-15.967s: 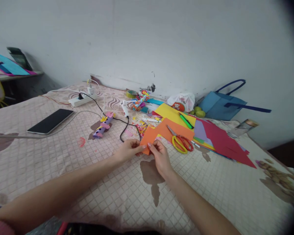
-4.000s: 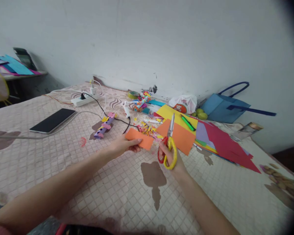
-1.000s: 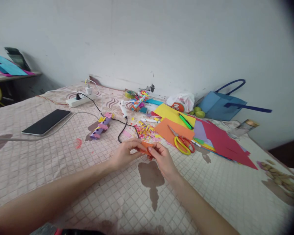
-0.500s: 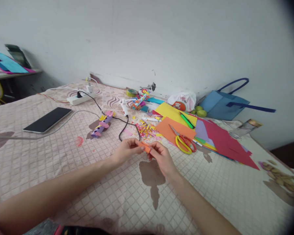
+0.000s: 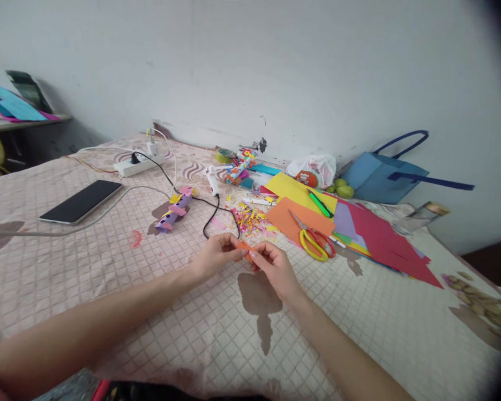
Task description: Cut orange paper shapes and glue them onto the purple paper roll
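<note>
A small piece of orange paper point(image 5: 245, 246) is pinched between my two hands above the table. My left hand point(image 5: 218, 254) grips its left side with thumb and fingers. On the other side, my right hand point(image 5: 274, 267) holds it with thumb and fingertips. Much of the paper is hidden behind the fingers. Just beyond the hands lies a heap of coloured paper scraps point(image 5: 250, 219). Yellow-and-red-handled scissors point(image 5: 313, 239) rest to the right, partly on an orange sheet point(image 5: 290, 214).
A purple decorated paper roll point(image 5: 174, 211), a tablet point(image 5: 83, 201) and a power strip point(image 5: 137, 165) are on the left. A white glue gun point(image 5: 212, 181) stands behind with its black cord. Rightward lie red sheets point(image 5: 384, 239), a green cutter point(image 5: 319, 203), a blue bag point(image 5: 386, 177) and a glass jar point(image 5: 421, 216).
Both hands keep hold of the orange paper. My fingers have shifted slightly on it, and less of its flat face shows now. The view has moved a little.
</note>
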### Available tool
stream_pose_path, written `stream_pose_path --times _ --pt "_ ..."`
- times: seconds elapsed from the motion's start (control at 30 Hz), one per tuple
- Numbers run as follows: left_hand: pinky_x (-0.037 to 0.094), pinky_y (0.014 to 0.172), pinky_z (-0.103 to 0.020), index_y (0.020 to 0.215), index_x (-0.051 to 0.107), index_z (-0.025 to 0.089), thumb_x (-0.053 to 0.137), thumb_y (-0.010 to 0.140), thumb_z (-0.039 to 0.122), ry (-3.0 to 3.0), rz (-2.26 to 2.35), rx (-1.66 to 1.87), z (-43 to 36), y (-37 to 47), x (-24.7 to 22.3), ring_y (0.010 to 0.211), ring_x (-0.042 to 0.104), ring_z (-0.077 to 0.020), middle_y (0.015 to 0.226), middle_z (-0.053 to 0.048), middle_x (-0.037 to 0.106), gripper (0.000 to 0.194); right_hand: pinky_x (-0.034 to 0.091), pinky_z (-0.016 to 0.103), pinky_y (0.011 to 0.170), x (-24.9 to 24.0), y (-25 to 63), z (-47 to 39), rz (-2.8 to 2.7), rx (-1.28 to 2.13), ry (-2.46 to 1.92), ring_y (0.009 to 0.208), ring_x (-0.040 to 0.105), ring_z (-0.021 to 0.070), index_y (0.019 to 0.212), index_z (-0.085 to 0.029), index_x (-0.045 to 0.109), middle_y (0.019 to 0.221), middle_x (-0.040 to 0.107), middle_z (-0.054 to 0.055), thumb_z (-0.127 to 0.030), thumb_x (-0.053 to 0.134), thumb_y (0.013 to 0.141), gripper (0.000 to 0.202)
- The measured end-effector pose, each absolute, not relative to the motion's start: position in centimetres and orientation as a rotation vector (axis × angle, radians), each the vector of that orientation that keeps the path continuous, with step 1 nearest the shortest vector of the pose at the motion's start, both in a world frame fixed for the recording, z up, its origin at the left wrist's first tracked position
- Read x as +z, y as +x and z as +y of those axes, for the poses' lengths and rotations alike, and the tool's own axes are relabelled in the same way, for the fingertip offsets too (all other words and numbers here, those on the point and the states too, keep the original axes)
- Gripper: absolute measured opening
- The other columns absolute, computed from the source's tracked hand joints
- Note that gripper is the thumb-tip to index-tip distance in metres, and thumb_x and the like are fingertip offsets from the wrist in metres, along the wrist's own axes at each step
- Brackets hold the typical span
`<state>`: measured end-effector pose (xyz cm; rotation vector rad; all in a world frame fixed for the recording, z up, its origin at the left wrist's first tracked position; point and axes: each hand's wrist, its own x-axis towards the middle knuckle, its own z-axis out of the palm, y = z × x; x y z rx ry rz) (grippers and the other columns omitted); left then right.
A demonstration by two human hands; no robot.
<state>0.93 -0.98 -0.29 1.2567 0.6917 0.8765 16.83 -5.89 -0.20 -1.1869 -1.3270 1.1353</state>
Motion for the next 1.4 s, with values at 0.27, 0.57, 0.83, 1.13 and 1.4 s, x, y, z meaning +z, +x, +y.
stream_pose_path --times 0.27,0.57,0.83,1.13,1.4 --pt "0.041 0.054 -0.021 0.098 0.051 0.013 0.073 0.063 0.028 1.236 0.733 0.894 -0.76 1.03 -0.39 0.053 0.053 -0.0082 0.062 0.002 0.059 0.044 0.041 0.023 0.052 -0.57 16.72 -5.86 -1.334 1.122 -1.196 0.053 0.05 0.0106 0.072 -0.019 0.056 0.062 0.054 -0.002 -0.037 0.057 0.078 0.019" --pt "0.041 0.057 -0.021 0.077 0.058 0.012 0.07 0.066 0.03 1.248 0.709 0.825 -0.87 0.93 -0.11 0.06 0.054 -0.0087 0.07 -0.002 0.062 0.024 0.04 0.023 0.05 -0.45 16.76 -5.9 -1.361 1.067 -1.205 0.052 0.048 0.0104 0.072 -0.019 0.056 0.06 0.052 -0.002 -0.037 0.054 0.08 0.02" --pt "0.043 0.058 -0.022 0.073 0.064 0.012 0.07 0.064 0.035 1.261 0.724 0.646 -0.98 1.04 -0.41 0.057 0.055 -0.0096 0.066 -0.003 0.064 0.025 0.039 0.023 0.05 -0.35 16.71 -5.9 -1.364 1.071 -1.207 0.05 0.047 0.0103 0.069 -0.019 0.054 0.057 0.051 -0.003 -0.04 0.054 0.08 0.024" --pt "0.043 0.055 -0.02 0.07 0.064 0.011 0.07 0.065 0.036 1.228 0.775 0.644 -0.91 0.87 -0.25 0.053 0.053 -0.0083 0.062 -0.003 0.062 0.026 0.042 0.025 0.05 -0.42 16.64 -5.85 -1.291 1.127 -1.142 0.05 0.05 0.0115 0.065 -0.019 0.053 0.057 0.052 -0.001 -0.047 0.043 0.085 0.035" --pt "0.041 0.052 -0.02 0.067 0.062 0.012 0.068 0.066 0.035 1.291 0.774 0.635 -0.84 0.9 -0.5 0.051 0.05 -0.0079 0.056 0.0 0.058 0.024 0.04 0.023 0.053 -0.12 16.74 -6.03 -1.355 1.177 -1.165 0.053 0.049 0.0104 0.073 -0.019 0.058 0.06 0.054 -0.002 -0.04 0.057 0.078 0.022"
